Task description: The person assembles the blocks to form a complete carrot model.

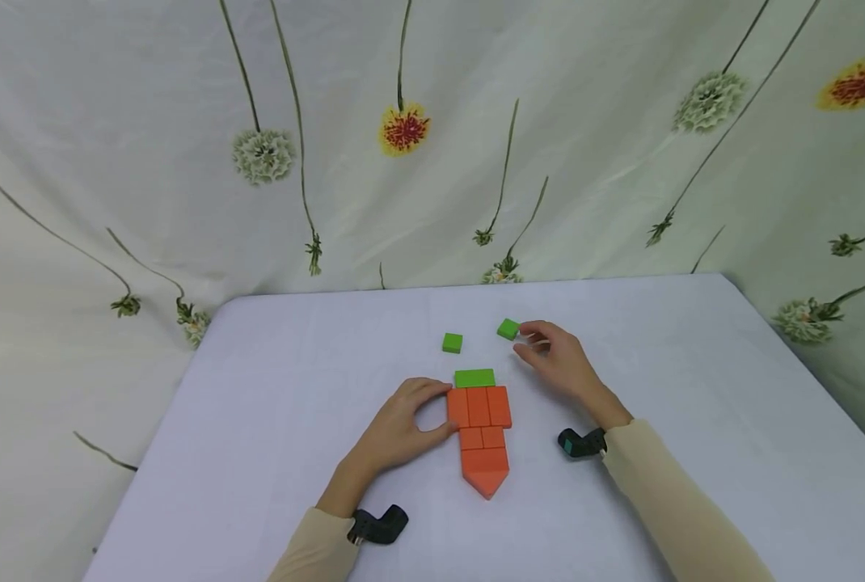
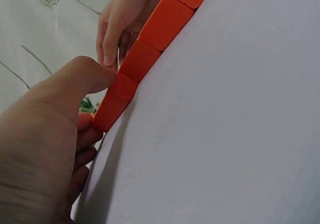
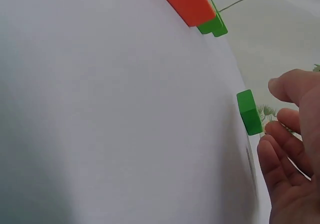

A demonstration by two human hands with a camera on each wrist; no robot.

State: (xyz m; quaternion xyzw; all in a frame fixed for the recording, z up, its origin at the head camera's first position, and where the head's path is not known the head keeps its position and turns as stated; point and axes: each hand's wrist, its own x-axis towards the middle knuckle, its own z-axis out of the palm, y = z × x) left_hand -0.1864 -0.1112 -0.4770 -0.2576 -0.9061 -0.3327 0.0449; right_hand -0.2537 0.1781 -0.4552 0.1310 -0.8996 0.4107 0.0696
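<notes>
In the head view, my left hand (image 1: 398,424) reaches the left side of an arrangement of orange wooden blocks, pinching the leftmost orange block (image 1: 457,408) lengthwise between thumb and index finger. The left wrist view shows the thumb on that block's near side (image 2: 117,96). Above the orange top row lies a green rectangular block (image 1: 474,378). My right hand (image 1: 559,360) has its thumb and index finger parted beside a small green block (image 1: 508,329); in the right wrist view the fingers curve loosely near this block (image 3: 249,113). Another small green block (image 1: 452,343) lies farther left.
The orange blocks narrow toward me, ending in a pointed orange block (image 1: 486,471). All lie on a white-covered table (image 1: 294,364). Behind it hangs a flower-print cloth (image 1: 585,145). Black wrist cameras (image 1: 380,525) stick out from both wrists.
</notes>
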